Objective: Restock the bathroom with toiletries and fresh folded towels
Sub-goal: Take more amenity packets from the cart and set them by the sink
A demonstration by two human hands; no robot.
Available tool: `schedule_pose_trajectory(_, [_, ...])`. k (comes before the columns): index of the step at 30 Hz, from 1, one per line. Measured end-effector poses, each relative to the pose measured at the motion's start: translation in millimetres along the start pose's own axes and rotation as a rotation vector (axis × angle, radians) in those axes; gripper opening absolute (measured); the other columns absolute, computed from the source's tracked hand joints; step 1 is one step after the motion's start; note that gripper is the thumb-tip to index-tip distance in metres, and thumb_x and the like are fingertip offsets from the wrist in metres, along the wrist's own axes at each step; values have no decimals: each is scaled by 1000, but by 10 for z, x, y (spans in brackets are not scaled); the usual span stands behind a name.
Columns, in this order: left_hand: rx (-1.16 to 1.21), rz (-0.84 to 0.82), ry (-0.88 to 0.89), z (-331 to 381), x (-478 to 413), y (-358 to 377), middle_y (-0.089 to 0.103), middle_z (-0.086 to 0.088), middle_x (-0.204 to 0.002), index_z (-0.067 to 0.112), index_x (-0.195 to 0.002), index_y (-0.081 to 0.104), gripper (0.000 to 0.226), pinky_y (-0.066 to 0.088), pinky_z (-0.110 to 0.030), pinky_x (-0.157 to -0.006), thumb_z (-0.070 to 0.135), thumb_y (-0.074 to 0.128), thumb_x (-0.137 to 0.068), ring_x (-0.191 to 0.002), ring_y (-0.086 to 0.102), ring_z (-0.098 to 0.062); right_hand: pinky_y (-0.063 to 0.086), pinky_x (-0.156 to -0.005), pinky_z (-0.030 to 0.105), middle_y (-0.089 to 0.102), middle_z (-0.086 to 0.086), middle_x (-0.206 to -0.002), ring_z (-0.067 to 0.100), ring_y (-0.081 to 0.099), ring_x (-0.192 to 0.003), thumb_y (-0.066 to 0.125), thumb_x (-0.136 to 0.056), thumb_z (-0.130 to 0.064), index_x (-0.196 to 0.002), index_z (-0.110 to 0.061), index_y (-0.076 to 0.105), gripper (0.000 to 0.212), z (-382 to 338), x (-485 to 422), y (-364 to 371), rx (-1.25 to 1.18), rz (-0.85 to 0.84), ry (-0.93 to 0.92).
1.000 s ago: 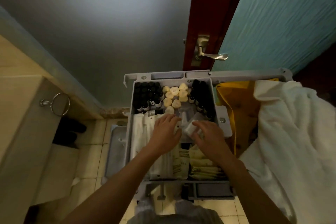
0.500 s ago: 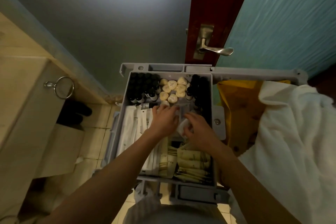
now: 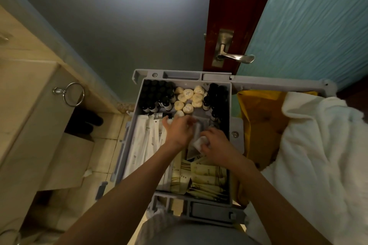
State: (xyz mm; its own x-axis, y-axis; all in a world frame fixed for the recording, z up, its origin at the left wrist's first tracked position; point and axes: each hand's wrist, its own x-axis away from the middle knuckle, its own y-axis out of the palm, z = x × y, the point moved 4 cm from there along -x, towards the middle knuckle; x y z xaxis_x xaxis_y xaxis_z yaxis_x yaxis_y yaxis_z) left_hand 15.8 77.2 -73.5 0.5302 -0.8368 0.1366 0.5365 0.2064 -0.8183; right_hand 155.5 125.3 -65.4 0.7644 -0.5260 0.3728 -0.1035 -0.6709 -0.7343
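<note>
Reaching into tray (image 3: 180, 75), right hand (image 3: 216, 143) pinching white packet (image 3: 198, 142), left hand (image 3: 177, 131) curled, hold unclear.

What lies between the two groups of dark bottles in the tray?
Round cream soaps, between the left bottles and the right bottles, in the head view.

Dim, murky light, brightest as a soft glow high on the grey wall (image 3: 123, 16). Motion blur smears the left hand (image 3: 177, 130), and wide-angle distortion slants the door (image 3: 225, 6) and cabinet (image 3: 25, 105) toward the frame's edges.
</note>
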Motion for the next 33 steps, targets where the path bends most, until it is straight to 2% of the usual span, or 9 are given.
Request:
schedule_pose_trajectory(6, [95, 32, -30, 70, 104, -28, 71, 14, -96, 27, -99, 69, 16, 5, -44, -114, 20, 56, -93, -102, 61, -6, 29, -101, 27, 40, 8, -141, 23, 32, -131, 49, -97, -21, -132, -13, 52, 37, -15, 58, -12, -3, -6, 7])
schedule_pose_trajectory(12, [229, 168, 11, 27, 162, -163, 63, 17, -76, 32, -86, 63, 23, 33, -47, -108, 9, 58, -89, -81, 62, -3, 30, -95, 24, 42, 6, -139, 21, 34, -127, 50, -97, -22, -133, -15, 53, 37, -32, 146, -33, -12, 29, -22])
schedule_pose_trajectory(14, [260, 175, -18, -14, 168, -238, 64, 18, -74, 35, -82, 65, 30, 48, -46, -94, 7, 57, -89, -77, 63, -5, 34, -98, 27, 45, 5, -138, 21, 36, -127, 51, -97, -23, -134, -16, 53, 38, -40, 172, -39, -18, 39, -30])
schedule_pose_trajectory(18, [328, 98, -103, -78, 223, -292, 69, 7, -87, 26, -89, 73, 31, 55, -33, -77, 4, 51, -91, -75, 62, -6, 37, -103, 33, 47, 4, -138, 22, 37, -128, 52, -97, -24, -134, -18, 54, 38, -86, 251, -63, -11, 37, -36])
schedule_pose_trajectory(21, [350, 101, -138, -138, 285, -314, 67, -3, -106, 20, -99, 73, 27, 44, -6, -65, 6, 50, -95, -79, 58, -2, 37, -104, 36, 46, 4, -141, 23, 37, -129, 51, -98, -25, -137, -18, 52, 39, -106, 333, -82, -8, 30, -33])
schedule_pose_trajectory(22, [373, 110, -150, -153, 315, -325, 65, -5, -110, 19, -101, 72, 26, 42, -4, -64, 7, 50, -96, -80, 57, -1, 37, -103, 36, 46, 5, -142, 23, 37, -129, 51, -98, -25, -137, -18, 52, 40, -112, 360, -83, -9, 29, -33])
schedule_pose_trajectory(27, [483, 201, -154, -181, 512, -431, 62, -2, -111, 15, -103, 73, 25, 44, -16, -82, 7, 50, -97, -94, 58, -8, 47, -86, 31, 57, 6, -127, 20, 52, -108, 53, -95, -26, -130, -20, 57, 36, -106, 487, 14, -33, 20, -36])
schedule_pose_trajectory(31, [520, 218, -140, -253, 664, -508, 59, 1, -109, 13, -108, 71, 23, 44, -10, -80, 9, 51, -99, -96, 56, -3, 52, -85, 35, 61, 2, -119, 16, 56, -102, 54, -93, -21, -129, -22, 57, 37, -71, 595, 98, -14, -65, -10])
schedule_pose_trajectory(33, [531, 229, -155, -311, 756, -522, 60, -1, -112, 14, -108, 71, 22, 48, -17, -83, 12, 50, -100, -98, 58, -6, 50, -81, 31, 61, -1, -121, 15, 57, -102, 55, -91, -21, -128, -26, 56, 38, -62, 625, 133, 25, -76, -10])
